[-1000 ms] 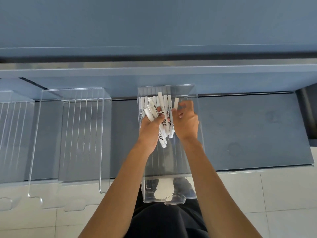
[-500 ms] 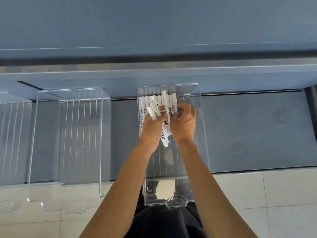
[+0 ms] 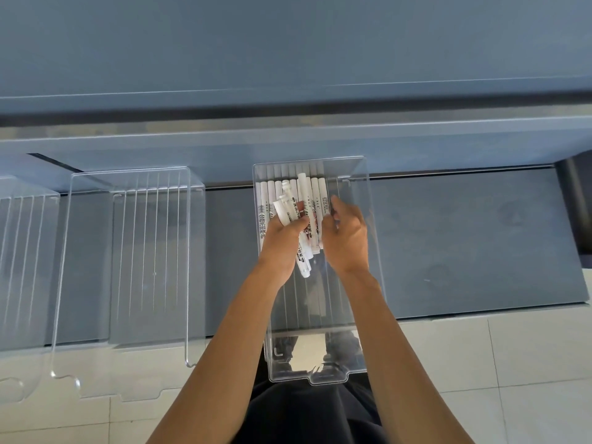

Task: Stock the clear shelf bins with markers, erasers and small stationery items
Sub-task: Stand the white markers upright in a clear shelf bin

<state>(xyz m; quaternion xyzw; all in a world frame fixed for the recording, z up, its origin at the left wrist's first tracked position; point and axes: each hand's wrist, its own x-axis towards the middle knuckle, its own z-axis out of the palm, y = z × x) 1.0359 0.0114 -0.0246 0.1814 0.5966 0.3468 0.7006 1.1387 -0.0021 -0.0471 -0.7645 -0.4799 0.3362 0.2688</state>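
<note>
1. Since a second ago, the right hand [image 3: 347, 241] has laid its single marker down; it now rests at the right end of the row of markers [image 3: 312, 190], just beyond its fingertips.
2. Its fingers lie against that last marker, probably nudging it straight. I cannot tell whether they pinch it or only press.
3. Beside it, the left hand [image 3: 282, 238] is clamped round a bundle of markers [image 3: 285, 208], kept close so each can be passed across.
4. Both hands work inside the clear bin [image 3: 320, 376], pulled out over the shelf [image 3: 464, 245] edge for reach.
5. Left of the left hand, two empty bins [image 3: 128, 251] wait.
</note>
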